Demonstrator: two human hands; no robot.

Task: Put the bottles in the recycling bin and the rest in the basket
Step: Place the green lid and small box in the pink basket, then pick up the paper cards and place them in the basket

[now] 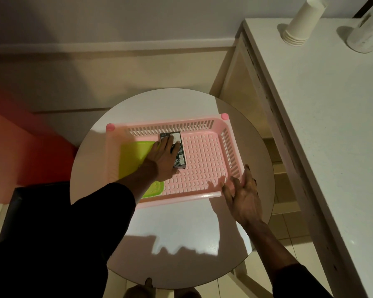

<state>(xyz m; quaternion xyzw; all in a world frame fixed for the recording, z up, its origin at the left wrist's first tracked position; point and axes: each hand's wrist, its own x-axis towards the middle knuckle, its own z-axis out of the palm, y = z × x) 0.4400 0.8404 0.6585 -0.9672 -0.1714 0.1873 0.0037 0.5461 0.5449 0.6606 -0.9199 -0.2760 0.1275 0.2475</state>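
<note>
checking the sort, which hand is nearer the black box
Left. The left hand rests on the black box in the pink basket; the right hand is at the basket's near right corner.

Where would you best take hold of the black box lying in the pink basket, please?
Probably from above, pinching its two long edges: the black box lies flat on the floor of the pink basket, whose walls block a sideways approach. The left hand rests on it from above.

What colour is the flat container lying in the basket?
The flat container is lime green, seen in the head view.
</note>
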